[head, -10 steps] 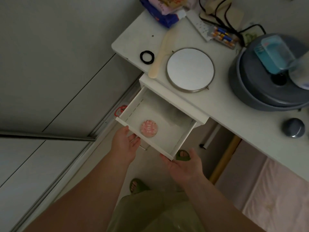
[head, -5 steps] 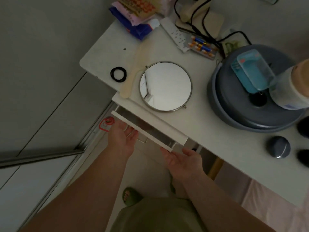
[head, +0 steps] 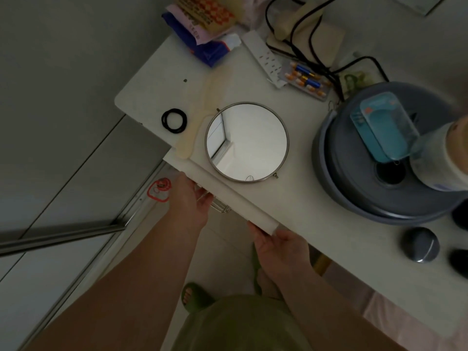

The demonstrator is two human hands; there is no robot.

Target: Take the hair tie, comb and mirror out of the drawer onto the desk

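The black hair tie (head: 165, 121), the cream comb (head: 186, 145) and the round metal-rimmed mirror (head: 247, 141) all lie on the white desk (head: 304, 211) near its left end, the comb between the other two. The white drawer (head: 228, 196) below the desk edge is pushed in, so its inside is hidden. My left hand (head: 190, 198) rests flat against the drawer front beside its wire handle. My right hand (head: 281, 247) touches the drawer's right corner, palm up. Neither hand holds anything.
A grey round container (head: 354, 188) carries a blue box (head: 382, 125) and a bottle (head: 440, 158). A power strip (head: 263, 57), batteries (head: 306, 79), cables and tissue packs (head: 202, 34) crowd the back. A grey knob-like object (head: 420, 248) sits at the right; a red hook (head: 159, 190) lies on the floor.
The drawer, open a second ago with a pink round item inside, has been pushed fully in by both hands. The view has shifted closer over the desk.
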